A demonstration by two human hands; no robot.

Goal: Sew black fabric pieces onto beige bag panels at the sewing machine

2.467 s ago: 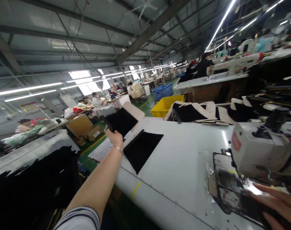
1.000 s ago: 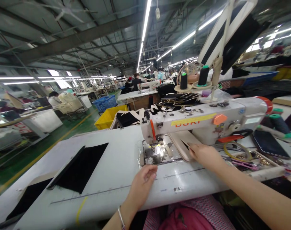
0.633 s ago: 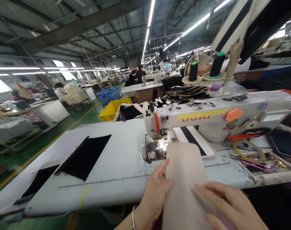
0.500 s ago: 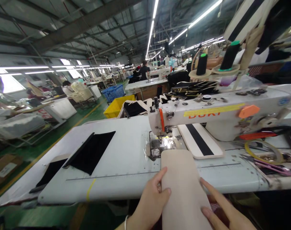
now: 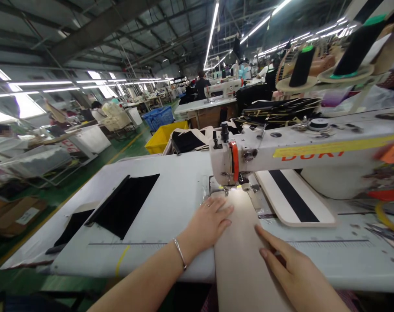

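Note:
A long beige fabric piece [image 5: 240,242] lies on the white sewing table [image 5: 171,203], its far end under the head of the white sewing machine [image 5: 301,151]. My left hand [image 5: 208,223] lies flat with fingers stretched out on the piece's left edge, close to the needle. My right hand [image 5: 292,271] rests flat on the piece's right side, nearer to me, fingers extended. A cream panel with a black stripe [image 5: 292,199] lies under the machine arm to the right.
Black fabric pieces [image 5: 124,208] lie on the table's left part. Thread cones [image 5: 301,65] stand behind the machine. A yellow bin [image 5: 164,135] and a blue crate [image 5: 163,117] sit on the green floor. Other people work at tables farther back.
My left hand put a black piece down at the left and came back. Both hands brought the beige piece onto the table and slid it forward under the machine head.

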